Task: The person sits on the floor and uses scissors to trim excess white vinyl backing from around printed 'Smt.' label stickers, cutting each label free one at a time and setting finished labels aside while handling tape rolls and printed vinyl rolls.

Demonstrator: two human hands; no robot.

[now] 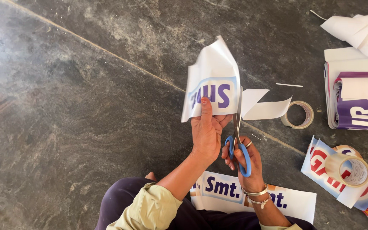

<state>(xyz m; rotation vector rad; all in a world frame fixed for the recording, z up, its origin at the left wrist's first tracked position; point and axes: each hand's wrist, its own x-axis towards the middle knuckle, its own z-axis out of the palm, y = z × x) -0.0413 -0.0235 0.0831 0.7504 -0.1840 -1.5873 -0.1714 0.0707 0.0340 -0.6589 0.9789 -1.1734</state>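
My left hand [206, 130] pinches a white printed sheet [211, 81] with purple letters, thumb on its front, holding it upright above the floor. My right hand [245, 164] grips blue-handled scissors [237, 147], fingers through the loops, blades pointing up along the sheet's right edge. A white strip [263, 108] curls away to the right of the blades. Bangles sit on my right wrist.
Dark stone floor [73, 98] all around. A tape roll [300, 115] lies right of the strip, another [350, 168] on a red-lettered print. A folded purple and white banner stack [356, 98] is at right, a printed sheet [222, 191] by my lap.
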